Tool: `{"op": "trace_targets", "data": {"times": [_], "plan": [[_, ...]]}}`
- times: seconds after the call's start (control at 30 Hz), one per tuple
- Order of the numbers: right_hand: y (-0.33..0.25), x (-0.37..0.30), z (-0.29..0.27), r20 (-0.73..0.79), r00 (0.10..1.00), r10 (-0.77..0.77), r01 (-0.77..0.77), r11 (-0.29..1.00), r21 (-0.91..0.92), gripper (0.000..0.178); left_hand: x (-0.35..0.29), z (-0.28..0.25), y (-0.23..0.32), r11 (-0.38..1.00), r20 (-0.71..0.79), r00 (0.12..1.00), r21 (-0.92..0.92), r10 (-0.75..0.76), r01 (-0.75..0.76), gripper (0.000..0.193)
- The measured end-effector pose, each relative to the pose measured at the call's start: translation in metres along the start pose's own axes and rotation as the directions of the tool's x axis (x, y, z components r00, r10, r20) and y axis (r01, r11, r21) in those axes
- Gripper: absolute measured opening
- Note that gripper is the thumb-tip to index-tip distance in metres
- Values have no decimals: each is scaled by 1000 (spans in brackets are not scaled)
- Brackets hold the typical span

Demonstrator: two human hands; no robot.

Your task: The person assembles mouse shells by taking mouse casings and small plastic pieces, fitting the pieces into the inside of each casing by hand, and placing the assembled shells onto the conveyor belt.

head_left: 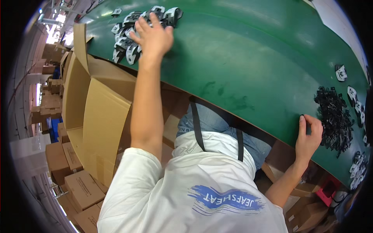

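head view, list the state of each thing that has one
Left hand: open, fingers spread
White-and-black parts around it: clustered, loose
Right hand: fingers curled; grip unclear
Small black parts: heaped, loose
Large cardboard box: open, flaps out
Brown carton: closed
Green table: dark smudges near front edge

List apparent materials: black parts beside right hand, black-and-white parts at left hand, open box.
Small black parts: probably moulded plastic, going by dark, intricate shapes with small glints; metal not ruled out.
Black-and-white parts: likely hard plastic, semi-gloss; smooth, curved shells with highlights.
Open box: cardboard, matte brown, with stiff folded flaps.
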State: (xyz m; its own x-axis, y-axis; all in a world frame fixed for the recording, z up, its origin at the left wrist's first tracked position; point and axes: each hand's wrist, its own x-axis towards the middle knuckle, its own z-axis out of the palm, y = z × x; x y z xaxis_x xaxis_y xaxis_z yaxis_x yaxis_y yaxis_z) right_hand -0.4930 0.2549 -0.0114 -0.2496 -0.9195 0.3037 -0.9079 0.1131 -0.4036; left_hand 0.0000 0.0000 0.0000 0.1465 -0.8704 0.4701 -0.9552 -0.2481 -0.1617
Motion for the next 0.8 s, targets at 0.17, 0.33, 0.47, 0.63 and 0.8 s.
{"op": "trace_targets", "data": {"times": [0.17,0.33,0.47,0.63,0.8], "plan": [[16,-33,-17,134,976,174,-213,901,379,12,2,0,-4,993,204,979,113,18,-41,65],[-12,-32,-11,286,934,212,-356,557,750,12,-13,-21,25,583,153,988,-802,-16,134,53],[-75,-16,-6,364,931,28,-364,167,916,15,-106,-124,126,-527,417,666,-408,619,745,47],[-114,14,3,-70,996,-48,84,537,840,17,-164,-158,166,-537,310,496,57,811,842,54],[-103,9,12,-288,954,-84,224,837,499,17,-180,-158,167,-489,268,452,89,851,868,54]]}}
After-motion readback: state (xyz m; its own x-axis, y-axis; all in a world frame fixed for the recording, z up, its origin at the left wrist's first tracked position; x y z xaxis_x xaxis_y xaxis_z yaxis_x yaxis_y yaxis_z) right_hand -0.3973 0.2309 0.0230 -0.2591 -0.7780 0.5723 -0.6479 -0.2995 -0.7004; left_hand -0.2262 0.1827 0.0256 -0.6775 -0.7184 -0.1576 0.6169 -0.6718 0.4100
